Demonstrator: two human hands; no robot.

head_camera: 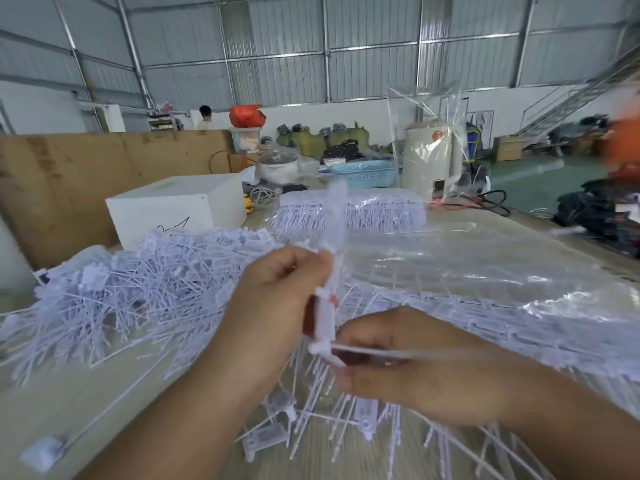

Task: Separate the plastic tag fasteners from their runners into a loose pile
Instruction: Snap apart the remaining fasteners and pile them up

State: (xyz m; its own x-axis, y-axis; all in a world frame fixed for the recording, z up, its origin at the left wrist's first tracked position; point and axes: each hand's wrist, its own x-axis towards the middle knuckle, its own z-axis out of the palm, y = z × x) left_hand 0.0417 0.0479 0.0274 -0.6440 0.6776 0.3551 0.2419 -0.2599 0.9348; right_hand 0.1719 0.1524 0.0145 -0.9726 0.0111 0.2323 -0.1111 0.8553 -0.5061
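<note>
Both hands grip one runner [327,299] above the surface [86,403]: left hand [277,299] clamped on its spine, right hand [408,362] pinching a fastener's tail [367,351]. Best twisted off near the joint, then dropped onto the loose pile [138,278] at left.

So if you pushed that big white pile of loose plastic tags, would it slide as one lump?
Probably not. The loose pile is thin separate pieces lying criss-cross, so it would likely spread and scatter. They look light, and their tangled tails might drag some neighbours along.
</note>
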